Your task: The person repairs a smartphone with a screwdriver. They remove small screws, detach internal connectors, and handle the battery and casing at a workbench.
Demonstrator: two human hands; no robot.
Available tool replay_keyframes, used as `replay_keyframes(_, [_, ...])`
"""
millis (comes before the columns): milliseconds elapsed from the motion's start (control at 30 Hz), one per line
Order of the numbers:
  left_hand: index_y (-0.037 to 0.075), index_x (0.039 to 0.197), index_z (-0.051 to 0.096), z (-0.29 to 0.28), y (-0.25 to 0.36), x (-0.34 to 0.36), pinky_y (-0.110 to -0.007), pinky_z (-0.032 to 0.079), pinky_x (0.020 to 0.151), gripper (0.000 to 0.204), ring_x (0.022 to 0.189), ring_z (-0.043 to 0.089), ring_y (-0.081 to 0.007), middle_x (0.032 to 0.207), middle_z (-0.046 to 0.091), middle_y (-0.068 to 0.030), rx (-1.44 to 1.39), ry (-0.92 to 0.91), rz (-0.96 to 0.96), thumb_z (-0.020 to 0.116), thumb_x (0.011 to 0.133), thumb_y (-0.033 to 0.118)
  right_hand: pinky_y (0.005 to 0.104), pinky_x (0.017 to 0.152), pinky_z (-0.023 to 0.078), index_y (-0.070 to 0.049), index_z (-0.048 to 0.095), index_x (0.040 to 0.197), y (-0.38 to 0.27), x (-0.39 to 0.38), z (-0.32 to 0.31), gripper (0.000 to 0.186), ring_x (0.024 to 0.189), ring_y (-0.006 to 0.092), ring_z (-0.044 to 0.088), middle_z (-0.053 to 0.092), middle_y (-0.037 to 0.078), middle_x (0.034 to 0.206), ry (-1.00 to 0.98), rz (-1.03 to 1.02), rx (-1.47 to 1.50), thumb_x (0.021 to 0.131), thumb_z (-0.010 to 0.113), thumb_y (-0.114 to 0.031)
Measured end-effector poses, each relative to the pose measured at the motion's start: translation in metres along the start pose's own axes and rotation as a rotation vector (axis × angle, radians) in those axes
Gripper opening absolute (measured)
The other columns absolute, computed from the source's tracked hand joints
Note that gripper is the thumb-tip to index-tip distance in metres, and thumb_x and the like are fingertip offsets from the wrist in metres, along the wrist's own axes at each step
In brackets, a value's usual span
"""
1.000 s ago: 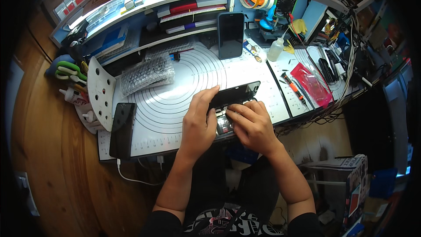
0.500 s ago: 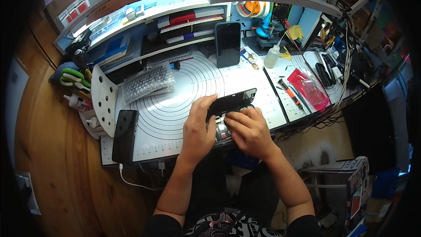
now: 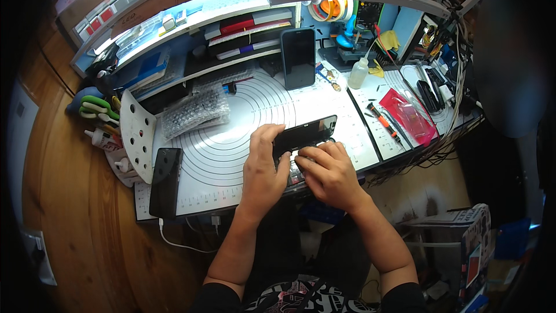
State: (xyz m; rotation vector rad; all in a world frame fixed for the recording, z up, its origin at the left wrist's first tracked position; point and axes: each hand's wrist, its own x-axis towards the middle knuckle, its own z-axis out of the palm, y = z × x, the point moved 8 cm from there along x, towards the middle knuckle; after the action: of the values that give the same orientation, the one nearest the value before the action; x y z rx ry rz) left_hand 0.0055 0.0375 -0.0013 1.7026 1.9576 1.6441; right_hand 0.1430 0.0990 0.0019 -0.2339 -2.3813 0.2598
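At the front edge of the mat lies an opened smartphone, its dark screen panel [image 3: 313,132] tilted up on the far side and its body [image 3: 296,176] showing bare inner parts. My left hand [image 3: 263,168] grips the phone's left end, fingers behind the raised panel and thumb over the body. Over the right part of the body, my right hand [image 3: 329,173] has its fingers bent and pressed together, touching the inside. Whatever those fingertips may hold is hidden beneath them.
A black phone [image 3: 165,182] with a white cable lies at the left; another phone [image 3: 299,58] stands at the back. Bubble wrap [image 3: 197,115] lies left of centre. To the right are an orange screwdriver [image 3: 384,123], a pink bag [image 3: 408,117] and a dropper bottle [image 3: 358,74].
My left thumb has shifted slightly right over the phone's body. The right hand keeps nearly the same place and pose, and the whole view has moved a little.
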Motion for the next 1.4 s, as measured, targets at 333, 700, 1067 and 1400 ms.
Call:
replay_keyframes(333, [0.006, 0.141, 0.052, 0.006, -0.003, -0.001, -0.045, 0.046, 0.112, 0.062, 0.134, 0.055, -0.0385, 0.145, 0.05, -0.0209, 0.094, -0.019, -0.04, 0.076, 0.085, -0.004, 0.0405, 0.085, 0.047, -0.002, 0.074, 0.112, 0.013, -0.01, -0.001, 0.036, 0.093, 0.0271, 0.06, 0.067, 0.008, 0.109, 0.074, 0.038, 0.063, 0.076, 0.074, -0.006])
replay_keyframes(700, [0.005, 0.144, 0.05, 0.01, -0.006, -0.001, -0.045, 0.046, 0.111, 0.064, 0.133, 0.055, -0.038, 0.145, 0.051, -0.0222, 0.111, -0.036, -0.043, 0.076, 0.086, -0.006, 0.0393, 0.077, 0.04, -0.008, 0.077, 0.115, 0.019, -0.006, 0.001, 0.039, 0.08, 0.0225, 0.052, 0.054, 0.003, 0.088, -0.015, 0.13, 0.015, 0.076, 0.079, -0.011])
replay_keyframes(1067, [0.006, 0.142, 0.05, 0.008, -0.006, -0.002, -0.046, 0.046, 0.111, 0.064, 0.132, 0.055, -0.0388, 0.144, 0.051, -0.0228, 0.133, -0.043, -0.045, 0.078, 0.085, -0.004, 0.039, 0.076, 0.039, -0.009, 0.079, 0.114, 0.019, -0.005, 0.003, 0.041, 0.079, 0.0224, 0.053, 0.055, 0.004, 0.089, -0.021, 0.145, 0.041, 0.073, 0.077, -0.01])
replay_keyframes(1400, [0.005, 0.142, 0.048, 0.002, -0.004, -0.004, -0.047, 0.047, 0.11, 0.069, 0.132, 0.055, -0.0424, 0.142, 0.051, -0.0242, 0.182, -0.005, -0.035, 0.08, 0.081, -0.001, 0.0379, 0.081, 0.043, -0.012, 0.076, 0.116, 0.014, -0.005, 0.004, 0.036, 0.086, 0.0217, 0.059, 0.059, 0.003, 0.092, -0.007, 0.092, 0.041, 0.08, 0.08, -0.014])
